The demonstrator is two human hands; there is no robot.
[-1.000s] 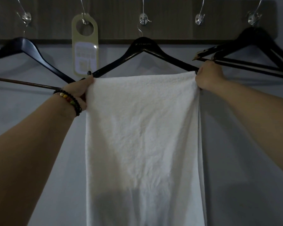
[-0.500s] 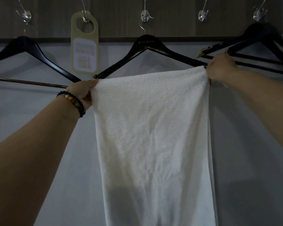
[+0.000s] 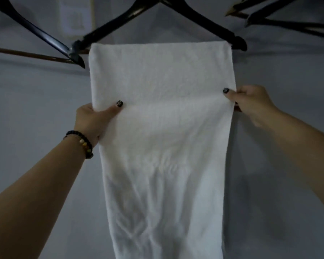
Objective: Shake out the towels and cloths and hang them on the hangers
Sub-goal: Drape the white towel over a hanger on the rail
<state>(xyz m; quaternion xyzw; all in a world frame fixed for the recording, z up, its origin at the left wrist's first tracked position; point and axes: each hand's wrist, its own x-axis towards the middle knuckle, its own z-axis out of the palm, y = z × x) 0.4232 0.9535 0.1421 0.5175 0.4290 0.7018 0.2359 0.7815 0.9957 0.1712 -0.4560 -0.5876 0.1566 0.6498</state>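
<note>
A white towel (image 3: 161,139) hangs folded over the bar of the middle black hanger (image 3: 120,19) and falls straight down past the frame's bottom edge. My left hand (image 3: 94,120), with a beaded bracelet on the wrist, pinches the towel's left edge, thumb on the front. My right hand (image 3: 251,103) pinches the right edge at a slightly higher level, thumb on the front too. Both grips sit well below the hanger bar.
A second black hanger (image 3: 36,34) with a brown bar hangs at the left, its tip beside the towel's top corner. More black hangers (image 3: 281,21) hang at the upper right. A pale card (image 3: 77,15) hangs behind. A plain grey wall (image 3: 288,165) lies behind everything.
Both hands have slid down from the towel's top corners at the hanger bar to its side edges lower down. The view has tilted down, so the hooks are out of frame.
</note>
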